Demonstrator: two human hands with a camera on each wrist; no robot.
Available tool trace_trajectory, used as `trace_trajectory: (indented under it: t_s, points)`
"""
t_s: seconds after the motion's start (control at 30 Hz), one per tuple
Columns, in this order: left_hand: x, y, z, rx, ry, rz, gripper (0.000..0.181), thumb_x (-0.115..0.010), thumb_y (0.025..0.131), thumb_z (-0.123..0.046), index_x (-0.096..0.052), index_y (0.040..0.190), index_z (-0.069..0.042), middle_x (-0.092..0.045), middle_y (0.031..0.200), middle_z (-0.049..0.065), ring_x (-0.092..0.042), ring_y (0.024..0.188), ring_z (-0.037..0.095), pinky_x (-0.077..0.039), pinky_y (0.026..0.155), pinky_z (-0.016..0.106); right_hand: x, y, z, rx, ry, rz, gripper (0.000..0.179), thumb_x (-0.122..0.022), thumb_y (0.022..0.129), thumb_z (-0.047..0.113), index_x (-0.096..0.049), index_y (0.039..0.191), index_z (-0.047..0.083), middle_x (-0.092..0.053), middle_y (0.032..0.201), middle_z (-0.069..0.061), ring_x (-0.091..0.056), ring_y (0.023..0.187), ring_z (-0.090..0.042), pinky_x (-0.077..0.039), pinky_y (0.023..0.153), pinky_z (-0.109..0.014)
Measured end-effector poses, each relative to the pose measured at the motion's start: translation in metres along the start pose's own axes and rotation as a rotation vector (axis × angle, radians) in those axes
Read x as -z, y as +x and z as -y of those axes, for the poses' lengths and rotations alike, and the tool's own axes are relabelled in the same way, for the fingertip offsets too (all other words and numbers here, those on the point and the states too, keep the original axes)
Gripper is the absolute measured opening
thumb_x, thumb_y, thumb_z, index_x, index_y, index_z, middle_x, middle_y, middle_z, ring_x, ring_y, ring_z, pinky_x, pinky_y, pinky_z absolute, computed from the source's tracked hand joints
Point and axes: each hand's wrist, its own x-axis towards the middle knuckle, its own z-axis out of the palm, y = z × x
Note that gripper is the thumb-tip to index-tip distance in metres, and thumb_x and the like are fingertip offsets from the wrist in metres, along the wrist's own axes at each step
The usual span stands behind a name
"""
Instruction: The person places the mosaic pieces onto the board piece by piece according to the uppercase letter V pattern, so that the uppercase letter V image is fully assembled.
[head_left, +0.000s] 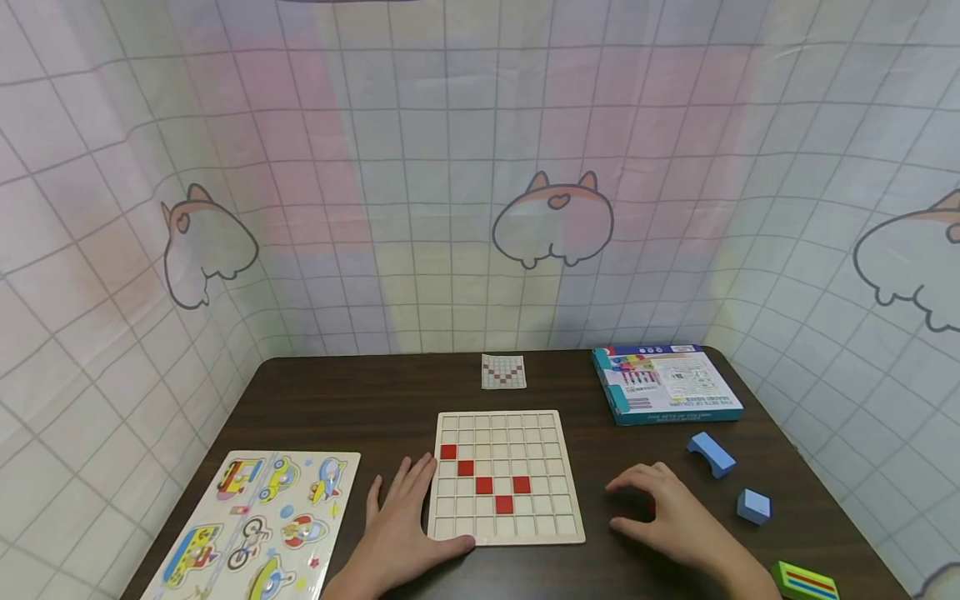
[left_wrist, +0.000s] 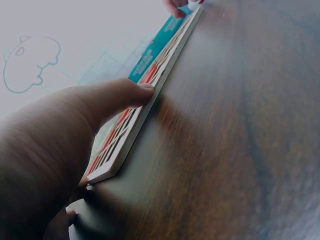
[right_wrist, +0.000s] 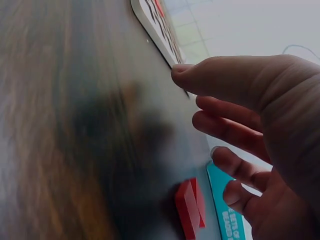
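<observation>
A pale grid board (head_left: 542, 467) with several red squares lies in the middle of the dark table. At its near left corner rests my left hand (head_left: 405, 533), the fingers along the left edge and the thumb on the near edge. In the left wrist view that thumb (left_wrist: 127, 95) touches the board's rim (left_wrist: 150, 107). To the right of the board hovers my right hand (head_left: 671, 517), loosely curved, with nothing seen in it. Past its fingertips, a red piece (right_wrist: 189, 210) shows in the right wrist view. Behind the board lies a small card (head_left: 503, 372) printed with a V pattern.
At the left lies a picture board (head_left: 296, 508) of vehicles. A flat teal and white box (head_left: 667, 387) sits at the back right. Nearer are a blue arch block (head_left: 711, 454), a blue cube (head_left: 753, 507) and a green striped block (head_left: 805, 581). A checked curtain (head_left: 465, 167) surrounds the table.
</observation>
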Motion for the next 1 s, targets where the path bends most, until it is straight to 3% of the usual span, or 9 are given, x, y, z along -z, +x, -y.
trace_trajectory:
  t_s: [0.5,0.8,1.0]
  points:
    - [0.000,-0.001,-0.001,-0.007,-0.001,-0.004,0.139,-0.081,0.065,-0.096,-0.038,0.175,-0.021,-0.037,0.182,0.000,-0.023,0.173,0.036,-0.003,0.131,0.077,0.011,-0.024,-0.022,-0.108,-0.057,0.018,0.041,-0.096,0.084,0.050,-0.078,0.119,0.039,-0.071,0.123,0.020,-0.055,0.114,-0.011,-0.055,0.091,-0.027]
    - [0.001,-0.002,-0.002,-0.009,-0.005,-0.009,0.137,-0.082,0.067,-0.094,-0.038,0.174,-0.021,-0.037,0.182,0.001,-0.023,0.173,0.036,-0.002,0.131,0.076,0.013,-0.033,-0.033,-0.106,-0.085,-0.026,0.039,-0.096,0.086,0.049,-0.078,0.119,0.038,-0.070,0.123,0.018,-0.056,0.115,-0.012,-0.056,0.094,-0.033]
    - [0.001,-0.002,-0.002,-0.009,0.000,-0.011,0.137,-0.081,0.067,-0.094,-0.039,0.174,-0.021,-0.038,0.181,0.001,-0.024,0.173,0.036,-0.003,0.131,0.077,0.016,-0.034,-0.034,-0.187,-0.081,0.023,0.036,-0.093,0.090,0.044,-0.079,0.121,0.032,-0.071,0.125,0.011,-0.058,0.118,-0.016,-0.059,0.097,-0.039]
